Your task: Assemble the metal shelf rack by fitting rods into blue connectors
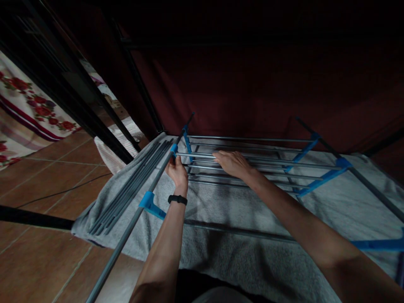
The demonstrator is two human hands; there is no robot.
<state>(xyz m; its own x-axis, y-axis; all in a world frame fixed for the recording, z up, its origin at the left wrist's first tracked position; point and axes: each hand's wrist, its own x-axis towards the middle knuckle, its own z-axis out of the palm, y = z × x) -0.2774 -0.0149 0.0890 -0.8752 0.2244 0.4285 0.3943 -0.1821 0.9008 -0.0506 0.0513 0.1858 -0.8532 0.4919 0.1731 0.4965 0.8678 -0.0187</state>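
A drying rack of grey metal tubes and blue plastic brackets is partly put together in front of me. My left hand, with a black band on its wrist, is closed around a blue bracket on the long left pole. Its fingertips are partly hidden behind that pole. Farther right, my right hand grips a horizontal metal rod from above; the rod's left end meets the bracket by my left hand. More rods run across to a blue bracket on the right pole.
Several loose grey tubes lie side by side on the left of the grey blanket. Dark bed-frame posts rise at the left, beside a tiled floor. A dark red wall stands behind the rack.
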